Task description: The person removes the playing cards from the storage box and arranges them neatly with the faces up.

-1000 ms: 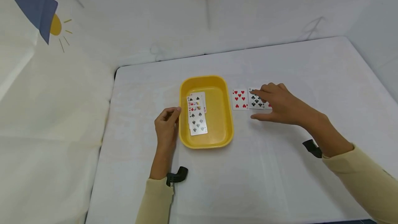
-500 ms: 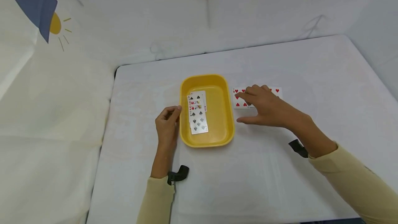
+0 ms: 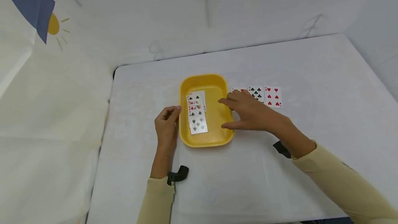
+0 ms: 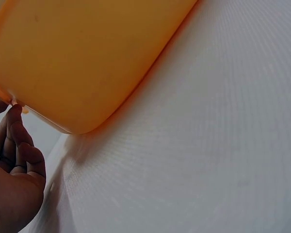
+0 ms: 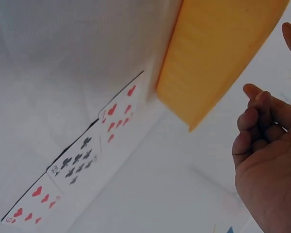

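Your right hand [image 3: 248, 113] has travelled leftward along the card row since a second ago: it was over the eight of clubs [image 3: 256, 94], then over the seven of hearts [image 5: 120, 115], and now reaches across the near right rim of the yellow tray [image 3: 228, 127]. All three row cards remain flat on the table, so my reading is that the hand carried nothing across. In the right wrist view its fingers are loosely bent and hold nothing.

Your left hand [image 3: 166, 123] has not moved. It rests against the tray's left wall, fingers curled, fingertips at the rim; whether it actually pinches the rim I cannot tell.

The tray is a shallow yellow rectangle with rounded corners, lying between your hands. Inside, just ahead of your right fingertips, lies an overlapping column of face-up cards [image 3: 196, 113].
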